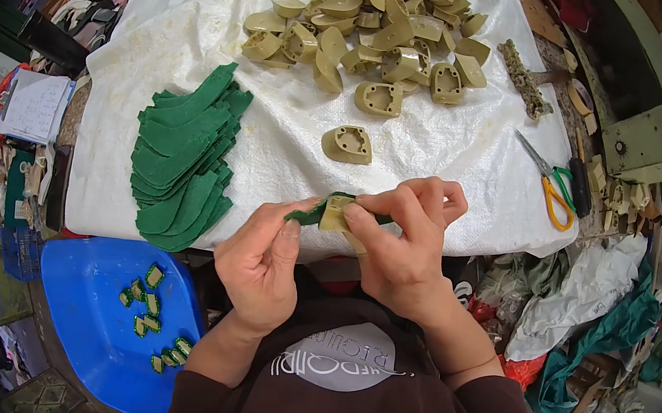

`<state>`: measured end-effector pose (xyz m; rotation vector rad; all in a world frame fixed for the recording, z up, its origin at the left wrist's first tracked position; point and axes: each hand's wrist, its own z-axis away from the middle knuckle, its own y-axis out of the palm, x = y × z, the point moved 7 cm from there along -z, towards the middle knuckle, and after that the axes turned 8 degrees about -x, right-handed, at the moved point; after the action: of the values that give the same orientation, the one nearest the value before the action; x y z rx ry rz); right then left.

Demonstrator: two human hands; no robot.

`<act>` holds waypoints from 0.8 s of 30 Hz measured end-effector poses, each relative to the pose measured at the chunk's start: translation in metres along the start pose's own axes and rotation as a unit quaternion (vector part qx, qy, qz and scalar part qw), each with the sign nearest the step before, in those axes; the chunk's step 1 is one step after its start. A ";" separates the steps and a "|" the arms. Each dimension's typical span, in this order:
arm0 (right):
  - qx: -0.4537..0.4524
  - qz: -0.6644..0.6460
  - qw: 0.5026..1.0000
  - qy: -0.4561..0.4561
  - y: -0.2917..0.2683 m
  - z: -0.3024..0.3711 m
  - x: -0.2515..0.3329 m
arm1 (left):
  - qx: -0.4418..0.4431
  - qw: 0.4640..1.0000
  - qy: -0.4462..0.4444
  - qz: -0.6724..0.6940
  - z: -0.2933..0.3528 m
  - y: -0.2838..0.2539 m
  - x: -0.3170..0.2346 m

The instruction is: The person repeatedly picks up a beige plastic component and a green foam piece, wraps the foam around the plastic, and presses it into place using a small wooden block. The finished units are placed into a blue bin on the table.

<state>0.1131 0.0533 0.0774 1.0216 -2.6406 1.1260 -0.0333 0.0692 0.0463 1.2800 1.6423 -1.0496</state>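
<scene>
Close to the front edge of the white-covered table, my left hand (261, 260) pinches the left end of a green fabric-like strip (309, 215). My right hand (409, 246) grips a beige shoe heel (335, 215), and the strip lies along its far side. Some of the strip shows beyond my right fingers. Just beyond my hands, a single beige heel (347, 144) rests on the sheet. Farther back is a big pile of similar heels (388, 30). To the left, green cut pieces (183, 158) lie in an overlapping stack.
A blue basin (78, 349) at lower left holds several green-edged heels (152, 304). Orange-and-green-handled scissors (554, 194) lie at the table's right, near a black-handled tool (578, 185) and a crusted hammer-like tool (525, 82). Plastic bags (578, 297) crowd the right side.
</scene>
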 end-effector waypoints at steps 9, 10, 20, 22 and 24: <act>0.110 -0.010 0.993 0.038 0.009 0.011 -0.007 | -0.013 0.982 0.157 -0.100 0.019 0.019 -0.009; 0.097 -0.026 0.994 0.039 0.009 0.011 -0.010 | -0.009 0.977 0.181 -0.115 0.019 0.021 -0.011; 0.028 -0.250 0.966 0.062 0.016 0.021 -0.028 | 0.028 0.995 0.076 0.066 0.010 0.021 0.014; 0.037 -0.288 0.954 0.080 0.018 0.023 -0.029 | 0.027 0.992 0.125 0.018 0.010 0.022 0.009; 0.061 -0.307 0.944 0.101 0.020 0.024 -0.029 | 0.014 0.980 0.191 -0.044 0.009 0.024 0.000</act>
<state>0.1267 0.0632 0.0388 1.5104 -1.8972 1.1599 -0.0088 0.0648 0.0396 1.5102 1.9912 -0.9187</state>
